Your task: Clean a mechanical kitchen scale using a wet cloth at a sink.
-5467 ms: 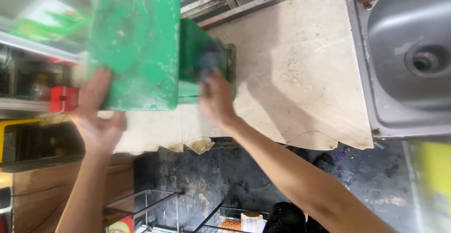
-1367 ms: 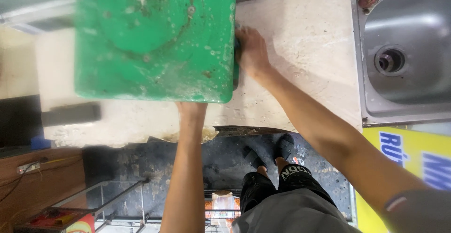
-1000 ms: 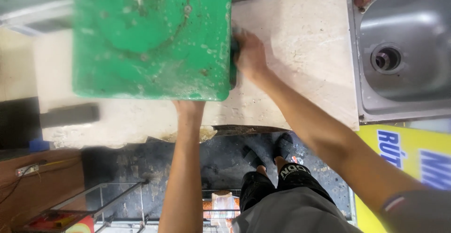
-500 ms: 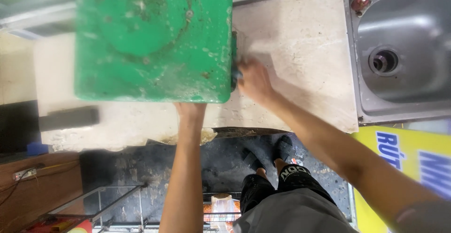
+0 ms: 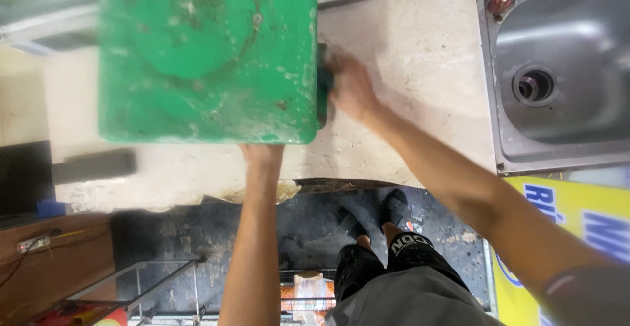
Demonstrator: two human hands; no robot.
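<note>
Green board (image 5: 209, 57), pretty grimy with flecks and a round worn mark, is held up over the stone surface (image 5: 420, 57). Left hand (image 5: 262, 154) props it from the bottom edge, fingers tucked behind the board so can't tell how they're curled. Right hand (image 5: 351, 89) is blurry, fingers closed on a dark sponge (image 5: 324, 86) pressed against the board's right edge. Further right of those fingers sits a steel sink (image 5: 558, 83) with its drain.

A pale stone tabletop (image 5: 420, 57) meets a steel sink (image 5: 564, 76); below lie dark wet floor (image 5: 177, 234) and a wire rack (image 5: 151, 286)
</note>
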